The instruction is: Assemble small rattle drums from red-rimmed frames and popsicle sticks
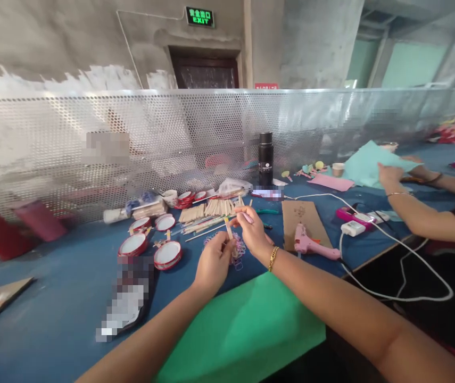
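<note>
With left hand [213, 261] closed at the centre of the frame, pinching a slim pale wooden stick with a yellow tip [229, 230] between thumb and fingers, yellow end up and slightly tilted. With right hand [257, 232] curled just to the right, apparently gripping a short lilac-pink rod [247, 217]; fingertips near the yellow end, but impossible to tell whether touching.

Judging from the pose, busy with close handwork on the stick's upper end. For the next move, likely calling for a firm, steady pinch on the left and a small, exact motion of the right fingertips, without twisting the stick.

Note, just under the hands, a loose heap of thin pink and purple rings [238, 254]; above it, near the centre, a spread of flat pale wooden sticks [220, 210]. Farther left, see round white-faced discs with red rims [167, 254]. At lower centre, beneath the forearms, note a bright green sheet [251, 330]; right of centre, a pink glue gun [311, 246] lying partly on a flat brown cardboard piece [309, 215].
</note>
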The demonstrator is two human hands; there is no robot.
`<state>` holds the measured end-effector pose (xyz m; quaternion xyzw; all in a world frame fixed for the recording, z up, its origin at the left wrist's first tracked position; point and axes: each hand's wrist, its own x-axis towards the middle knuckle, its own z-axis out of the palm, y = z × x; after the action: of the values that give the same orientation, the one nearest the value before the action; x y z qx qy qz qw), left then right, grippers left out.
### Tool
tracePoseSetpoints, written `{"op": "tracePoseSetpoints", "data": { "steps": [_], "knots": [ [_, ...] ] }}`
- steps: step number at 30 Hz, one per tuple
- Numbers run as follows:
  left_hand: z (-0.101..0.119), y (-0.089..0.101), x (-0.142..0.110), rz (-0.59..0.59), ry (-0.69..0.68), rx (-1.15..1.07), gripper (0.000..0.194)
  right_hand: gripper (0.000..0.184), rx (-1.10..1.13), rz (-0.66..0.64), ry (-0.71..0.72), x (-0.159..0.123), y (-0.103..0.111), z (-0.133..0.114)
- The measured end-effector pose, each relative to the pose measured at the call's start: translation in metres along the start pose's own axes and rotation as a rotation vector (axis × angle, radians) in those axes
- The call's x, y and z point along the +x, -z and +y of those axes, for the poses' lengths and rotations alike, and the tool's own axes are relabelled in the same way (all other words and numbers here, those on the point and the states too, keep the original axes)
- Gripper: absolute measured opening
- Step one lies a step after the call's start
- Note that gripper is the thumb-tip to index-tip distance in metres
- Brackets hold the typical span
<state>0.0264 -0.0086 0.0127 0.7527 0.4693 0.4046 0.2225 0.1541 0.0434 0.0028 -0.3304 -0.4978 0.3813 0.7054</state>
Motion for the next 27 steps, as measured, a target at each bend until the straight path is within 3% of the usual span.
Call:
{"op": "tracePoseSetpoints", "data": {
  "steps": [6,12,16,20,23,27],
  "knots": [
    [-0.003,-0.002,-0.008,-0.028,-0.003,-0.125,0.028,0.015,-0.065,-0.006,-0.008,0.005,-0.006,-0.009],
    [-0.005,0.007,-0.015,-0.033,-0.076,-0.049,0.025,0.017,-0.148,-0.058,0.081,0.000,-0.008,-0.032],
    [-0.005,0.016,-0.008,-0.015,-0.164,0.060,0.015,0.015,-0.080,-0.043,0.040,-0.003,-0.011,-0.040],
    [-0.007,0.029,0.011,0.088,-0.230,0.173,0.013,0.015,0.010,-0.007,0.031,-0.004,-0.016,-0.043],
    [-0.003,0.038,0.020,0.098,-0.139,0.230,0.017,0.019,0.048,-0.008,0.059,-0.008,-0.017,-0.046],
    [0.006,0.037,0.017,0.322,0.042,0.203,0.023,0.022,0.040,-0.051,0.000,-0.013,-0.013,-0.047]
  ]
}}
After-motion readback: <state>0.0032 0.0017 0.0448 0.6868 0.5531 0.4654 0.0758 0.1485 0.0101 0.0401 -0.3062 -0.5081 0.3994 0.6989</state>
